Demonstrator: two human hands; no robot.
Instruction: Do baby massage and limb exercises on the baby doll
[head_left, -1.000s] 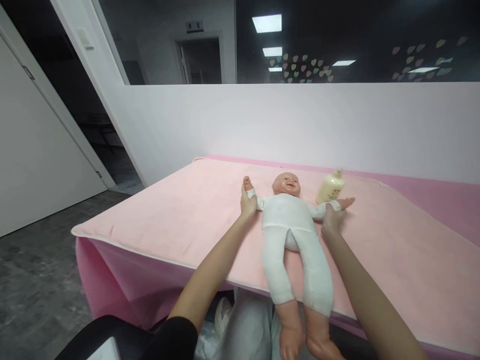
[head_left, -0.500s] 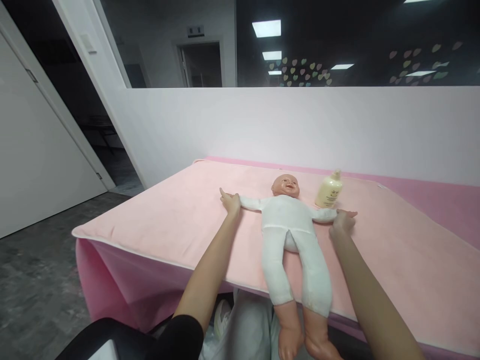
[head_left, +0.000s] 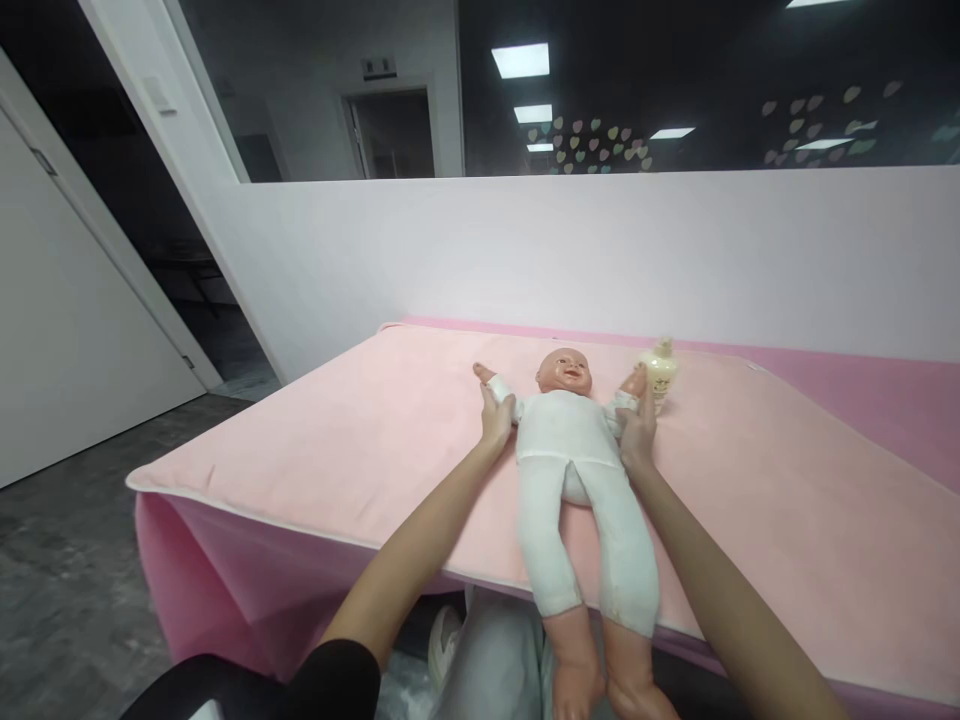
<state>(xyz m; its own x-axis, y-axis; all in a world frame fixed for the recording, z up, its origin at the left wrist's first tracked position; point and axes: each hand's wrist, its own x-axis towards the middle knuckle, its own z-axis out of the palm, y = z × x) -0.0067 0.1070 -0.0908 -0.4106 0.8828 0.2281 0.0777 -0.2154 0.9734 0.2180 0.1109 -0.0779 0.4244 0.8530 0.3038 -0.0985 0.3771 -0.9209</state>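
Note:
A baby doll (head_left: pixel 567 430) with a white cloth body lies face up on the pink blanket (head_left: pixel 315 420), its feet hanging over the near edge. My left hand (head_left: pixel 496 415) is wrapped round the doll's arm at the left, and the doll's small hand sticks out beyond my fingers. On the other side, my right hand (head_left: pixel 637 430) grips the doll's other arm, which is bent upward beside its head. Behind that arm stands a pale yellow pump bottle (head_left: pixel 661 372), partly covered by the doll's hand.
A white wall (head_left: pixel 525 260) with a dark window above it rises behind the table. Pink cloth (head_left: pixel 202 560) hangs down at the table's left side. A white door (head_left: pixel 75 300) stands at the far left. My legs are below the near edge.
Both hands have moved inward toward the doll's body, from the ends of its arms to higher up on them. The doll's arms, earlier stretched out sideways, now bend upward. The view has shifted slightly.

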